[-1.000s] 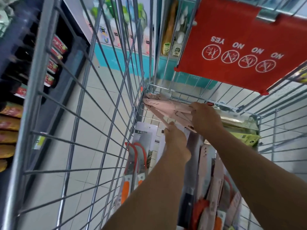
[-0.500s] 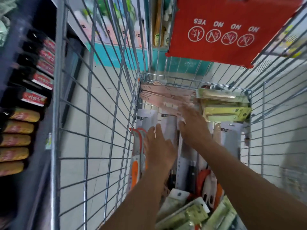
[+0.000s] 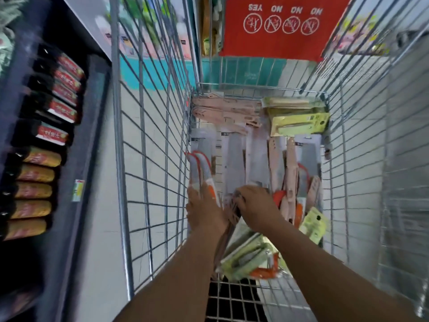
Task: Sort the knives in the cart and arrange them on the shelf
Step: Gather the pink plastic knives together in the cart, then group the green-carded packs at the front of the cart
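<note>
The wire cart (image 3: 151, 140) holds several packaged knives. Pink knives (image 3: 225, 110) are stacked at its far end, with green packs (image 3: 299, 124) beside them on the right. Cleavers on white cards (image 3: 234, 163) lie in the middle, and orange-handled knives (image 3: 202, 166) lie along the left wall. My left hand (image 3: 204, 208) rests against the handles of the orange-handled knives; blur hides its grip. My right hand (image 3: 255, 205) curls its fingers over a grey and pink knife pack (image 3: 234, 205) in the middle of the pile. More green packs (image 3: 246, 259) lie under my forearms.
A dark store shelf (image 3: 92, 135) on the left carries rows of red and yellow packets (image 3: 55, 101). The cart's red child-seat flap (image 3: 278, 31) hangs at the far end. Tiled floor shows through the wire walls.
Both hands have drawn back from the pink stack at the far end towards me. They have come down onto the packs in the middle and left of the cart.
</note>
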Motion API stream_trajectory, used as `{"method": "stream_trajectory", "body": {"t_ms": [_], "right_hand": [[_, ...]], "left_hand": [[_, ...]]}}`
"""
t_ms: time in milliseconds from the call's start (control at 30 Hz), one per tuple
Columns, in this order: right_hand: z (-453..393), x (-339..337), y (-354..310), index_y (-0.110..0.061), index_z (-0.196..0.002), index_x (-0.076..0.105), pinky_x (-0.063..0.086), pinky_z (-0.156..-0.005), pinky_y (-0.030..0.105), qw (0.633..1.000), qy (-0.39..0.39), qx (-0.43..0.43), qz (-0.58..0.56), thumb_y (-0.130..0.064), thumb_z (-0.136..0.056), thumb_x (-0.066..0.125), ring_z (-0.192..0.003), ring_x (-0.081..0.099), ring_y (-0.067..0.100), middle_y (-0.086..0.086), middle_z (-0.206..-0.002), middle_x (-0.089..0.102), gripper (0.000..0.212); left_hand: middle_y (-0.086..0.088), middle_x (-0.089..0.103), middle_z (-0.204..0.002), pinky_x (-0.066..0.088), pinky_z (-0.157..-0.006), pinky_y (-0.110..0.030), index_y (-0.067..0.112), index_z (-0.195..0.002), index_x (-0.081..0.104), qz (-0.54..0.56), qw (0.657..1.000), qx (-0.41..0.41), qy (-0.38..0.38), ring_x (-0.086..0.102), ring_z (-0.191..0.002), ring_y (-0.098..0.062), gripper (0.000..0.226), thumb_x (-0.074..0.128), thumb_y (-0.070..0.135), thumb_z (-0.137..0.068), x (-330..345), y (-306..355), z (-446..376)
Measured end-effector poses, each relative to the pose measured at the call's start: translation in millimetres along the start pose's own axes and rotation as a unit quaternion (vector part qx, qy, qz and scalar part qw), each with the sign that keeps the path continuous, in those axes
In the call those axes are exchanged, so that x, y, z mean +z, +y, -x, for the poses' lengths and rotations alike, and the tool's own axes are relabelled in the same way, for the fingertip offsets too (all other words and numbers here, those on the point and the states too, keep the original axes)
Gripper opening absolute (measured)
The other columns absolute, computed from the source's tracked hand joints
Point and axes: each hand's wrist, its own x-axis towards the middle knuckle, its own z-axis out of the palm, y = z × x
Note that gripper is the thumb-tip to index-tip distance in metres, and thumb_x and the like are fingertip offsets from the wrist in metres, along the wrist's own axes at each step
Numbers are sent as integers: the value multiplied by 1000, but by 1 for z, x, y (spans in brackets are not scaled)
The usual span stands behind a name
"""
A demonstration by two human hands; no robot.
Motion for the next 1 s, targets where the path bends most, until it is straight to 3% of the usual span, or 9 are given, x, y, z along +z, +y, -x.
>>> {"method": "stream_trajectory", "body": {"t_ms": [133, 233, 367, 467, 567, 633, 733, 867, 1000], "right_hand": [[12, -2, 8, -21, -75, 52, 43, -68, 34, 998, 2, 26, -53, -34, -96, 33, -83, 59, 29, 8, -85, 63, 31], [23, -8, 11, -16, -90, 67, 48, -72, 33, 996, -26, 28, -84, -33, -95, 47, -83, 61, 21, 3, -90, 68, 26], [35, -21, 14, -15, -104, 69, 37, -68, 23, 990, -93, 4, -108, -32, -92, 57, -78, 53, 12, -9, -82, 57, 23], [35, -21, 24, -12, -93, 69, 30, -62, 23, 995, -40, 15, -86, -21, -94, 54, -75, 48, 13, -8, -76, 52, 18], [32, -24, 30, -22, -74, 58, 30, -54, 23, 989, 37, 40, -134, -20, -95, 54, -64, 45, 10, -10, -66, 50, 22], [31, -27, 30, -18, -89, 68, 32, -61, 24, 984, 52, 41, -165, -19, -95, 55, -73, 52, 13, -5, -78, 59, 15], [36, -26, 35, -15, -119, 64, 43, -83, 27, 975, 99, 97, -175, -17, -96, 51, -101, 59, 22, 4, -111, 66, 27], [57, -6, 60, -23, -138, 37, 30, -106, 49, 950, 97, 284, -85, -17, -88, 54, -132, 33, 35, 9, -145, 37, 53], [81, 12, 67, -27, -148, 10, 31, -106, 53, 925, 71, 352, -121, -2, -80, 57, -139, 15, 36, 4, -152, 12, 86]], "left_hand": [[-17, 27, -142, 46, -93, -47, 26, -147, 22, -17, 997, 70, 13, 42, -120, -38, 71, 53, 52, -88, 8, -6, 5], [-13, 30, -142, 44, -93, -44, 25, -145, 30, -51, 994, 101, 9, 46, -115, -38, 57, 50, 41, -94, 12, -4, 10], [-12, 30, -146, 39, -103, -45, 25, -147, 24, -65, 990, 122, 0, 38, -125, -36, 64, 55, 30, -91, 13, -5, 18], [-14, 28, -144, 32, -107, -40, 24, -142, 34, -91, 981, 170, 36, 33, -128, -34, 53, 49, 29, -92, 11, 0, 28], [-5, 43, -132, 41, -95, -35, 18, -133, 46, 11, 976, 204, -72, 44, -121, -28, 49, 59, 32, -87, 14, 7, 38], [-1, 45, -140, 46, -96, -40, 21, -146, 30, 42, 976, 164, -135, 47, -124, -25, 74, 67, 33, -83, 18, 8, 43], [-4, 57, -128, 52, -85, -41, 24, -143, 31, 5, 988, 115, -100, 59, -106, -26, 66, 62, 15, -86, 23, 10, 50], [-3, 57, -106, 47, -74, -33, 15, -132, 33, -21, 985, 80, -154, 58, -91, -23, 63, 70, 30, -83, 29, 10, 64], [-1, 53, -119, 49, -86, -36, 8, -142, 24, -17, 985, 100, -140, 56, -103, -22, 93, 78, 38, -73, 37, 11, 71]]}}
